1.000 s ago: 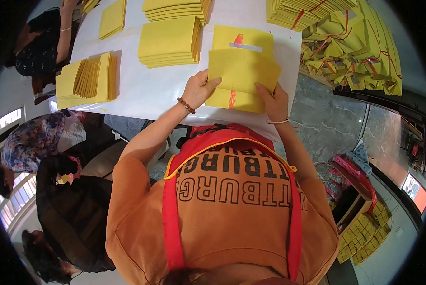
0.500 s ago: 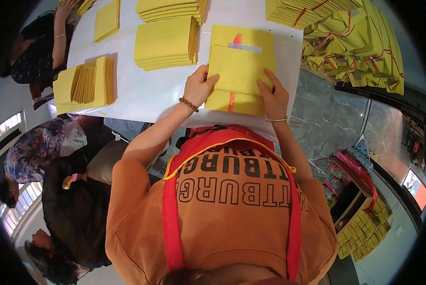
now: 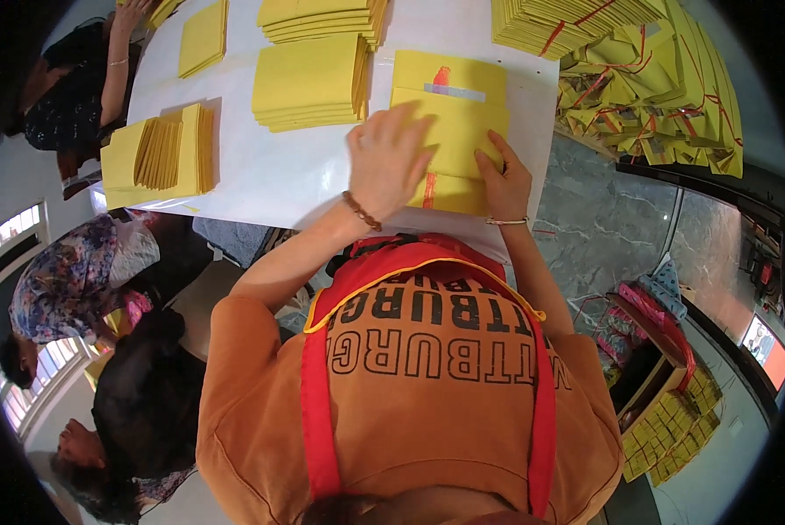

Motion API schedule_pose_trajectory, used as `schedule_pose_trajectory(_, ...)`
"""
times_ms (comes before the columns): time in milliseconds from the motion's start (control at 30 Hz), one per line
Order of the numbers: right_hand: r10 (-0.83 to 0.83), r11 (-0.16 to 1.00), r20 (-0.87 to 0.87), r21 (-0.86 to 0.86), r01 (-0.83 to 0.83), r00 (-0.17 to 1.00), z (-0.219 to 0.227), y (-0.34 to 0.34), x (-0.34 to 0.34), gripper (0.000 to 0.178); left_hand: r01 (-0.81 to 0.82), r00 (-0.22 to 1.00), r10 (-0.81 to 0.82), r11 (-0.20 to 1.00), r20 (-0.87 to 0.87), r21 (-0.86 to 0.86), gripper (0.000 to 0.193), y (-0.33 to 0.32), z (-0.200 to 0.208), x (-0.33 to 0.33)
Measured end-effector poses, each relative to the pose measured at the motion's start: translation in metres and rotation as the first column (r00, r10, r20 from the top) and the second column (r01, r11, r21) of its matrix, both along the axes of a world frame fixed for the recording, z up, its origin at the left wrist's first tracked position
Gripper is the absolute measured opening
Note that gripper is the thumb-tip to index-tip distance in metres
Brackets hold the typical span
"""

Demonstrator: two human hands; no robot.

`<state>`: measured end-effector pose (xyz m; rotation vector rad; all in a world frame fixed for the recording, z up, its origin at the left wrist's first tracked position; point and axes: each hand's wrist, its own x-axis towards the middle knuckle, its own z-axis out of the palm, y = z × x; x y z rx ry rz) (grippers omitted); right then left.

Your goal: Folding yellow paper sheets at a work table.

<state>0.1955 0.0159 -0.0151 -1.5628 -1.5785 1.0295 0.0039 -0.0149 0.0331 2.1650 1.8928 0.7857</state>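
At twelve o'clock I see the blurred left hand (image 3: 392, 157), fingers apart, over folded yellow paper (image 3: 464, 140) on the tabletop (image 3: 279, 171); the right hand (image 3: 508, 182), thumb and forefinger apart, rests at its edge, likely steadying it. Beyond, at eleven, a yellow stack (image 3: 307, 80) lies squared, probably for neatness.

The paper (image 3: 468, 144) is yellow with orange-red marks (image 3: 441, 76), the tabletop (image 3: 279, 166) white, the apron (image 3: 397, 257) red, the floor (image 3: 598, 210) veined grey

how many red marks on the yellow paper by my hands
2 red-orange marks on the folded yellow paper: one near its far edge, beyond a pale grey strip, the other near its closest edge. Others may be hidden under the left hand or folds.
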Motion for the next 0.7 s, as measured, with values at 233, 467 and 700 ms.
schedule_pose_trajectory(233, 0.035, 0.999, 0.051, -0.017, -0.034, 0.998, -0.002, 0.001, 0.000, 0.037, 0.252, 0.940, -0.260, 0.966, -0.222, -0.062, 0.054, 0.015, -0.041, 0.024)
schedule_pose_trajectory(467, -0.020, 0.861, 0.585, 0.423, -0.284, 0.811, 0.028, 0.005, -0.017, 0.053, 0.243, 0.946, -0.255, 0.967, -0.200, -0.082, 0.053, 0.015, -0.053, 0.023)
schedule_pose_trajectory(700, 0.343, 0.801, 0.588, 0.224, -0.555, 0.733, -0.013, 0.015, -0.022, 0.061, 0.259, 0.952, -0.271, 0.961, -0.143, -0.098, 0.061, 0.018, -0.058, 0.012)
